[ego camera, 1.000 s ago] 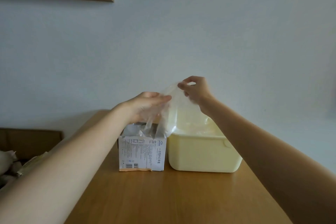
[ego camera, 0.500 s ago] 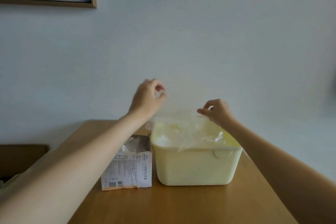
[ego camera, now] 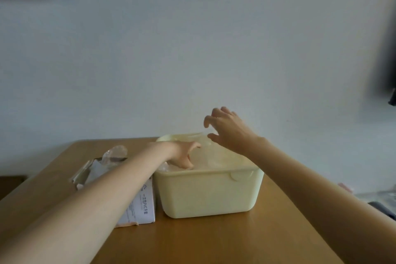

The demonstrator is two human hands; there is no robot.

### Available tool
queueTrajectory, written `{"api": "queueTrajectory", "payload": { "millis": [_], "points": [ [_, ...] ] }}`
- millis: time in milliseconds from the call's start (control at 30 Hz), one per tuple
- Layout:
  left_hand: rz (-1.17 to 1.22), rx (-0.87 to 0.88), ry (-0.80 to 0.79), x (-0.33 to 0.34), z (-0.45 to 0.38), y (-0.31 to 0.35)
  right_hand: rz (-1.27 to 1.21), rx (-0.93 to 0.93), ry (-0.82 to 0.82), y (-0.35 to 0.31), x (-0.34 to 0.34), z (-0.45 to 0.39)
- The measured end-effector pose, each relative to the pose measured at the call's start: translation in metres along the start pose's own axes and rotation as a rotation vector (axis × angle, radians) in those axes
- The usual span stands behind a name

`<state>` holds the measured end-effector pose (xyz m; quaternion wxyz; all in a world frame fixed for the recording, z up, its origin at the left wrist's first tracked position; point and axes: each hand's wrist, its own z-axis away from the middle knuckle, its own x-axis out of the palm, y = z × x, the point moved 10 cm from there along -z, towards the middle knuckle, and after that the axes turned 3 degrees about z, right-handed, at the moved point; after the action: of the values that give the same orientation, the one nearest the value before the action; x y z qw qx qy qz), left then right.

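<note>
Presently fingers of the left hand [ego camera: 182, 154] press clear plastic film [ego camera: 216, 162] down inside the pale yellow plastic tub [ego camera: 207, 195] on the wooden worktop [ego camera: 214, 240], grip unclear; the right hand [ego camera: 227, 133] hovers over its far rim, fingers spread, empty

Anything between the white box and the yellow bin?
Nothing. In the head view the white box and yellow bin stand side by side on the table, close to touching, with only a shadowed sliver between them.

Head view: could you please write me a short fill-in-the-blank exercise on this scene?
The tub that the left hand reaches into is ___ in colour.
The right hand hovers ___ the tub's far rim.
The printed box stands left of the tub on a ___ table.
Missing words: yellow; above; wooden.
</note>
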<state>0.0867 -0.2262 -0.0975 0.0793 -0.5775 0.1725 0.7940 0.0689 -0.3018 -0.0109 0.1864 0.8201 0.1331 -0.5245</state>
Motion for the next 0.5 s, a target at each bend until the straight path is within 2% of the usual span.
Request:
{"api": "queueTrajectory", "payload": {
  "millis": [67, 133, 200, 333, 433, 500],
  "points": [
    [-0.017, -0.011, 0.002, 0.003, -0.006, 0.001, -0.107, -0.028, -0.227, -0.013, 0.019, 0.003],
    [-0.019, -0.029, 0.016, 0.007, -0.01, 0.0, -0.053, 0.021, -0.553, -0.011, 0.054, 0.016],
    [0.009, -0.057, -0.006, 0.012, -0.011, -0.004, 0.011, 0.082, -0.752, 0.0, 0.076, 0.028],
    [0.031, -0.183, -0.092, 0.022, -0.012, -0.028, 0.094, 0.076, -0.849, 0.01, 0.098, 0.031],
    [-0.033, -0.182, -0.19, 0.03, -0.007, -0.022, 0.099, 0.133, -0.941, 0.023, 0.115, 0.034],
    [-0.104, -0.169, -0.2, 0.032, -0.009, -0.019, 0.092, 0.173, -0.983, 0.031, 0.129, 0.035]
  ]
}}
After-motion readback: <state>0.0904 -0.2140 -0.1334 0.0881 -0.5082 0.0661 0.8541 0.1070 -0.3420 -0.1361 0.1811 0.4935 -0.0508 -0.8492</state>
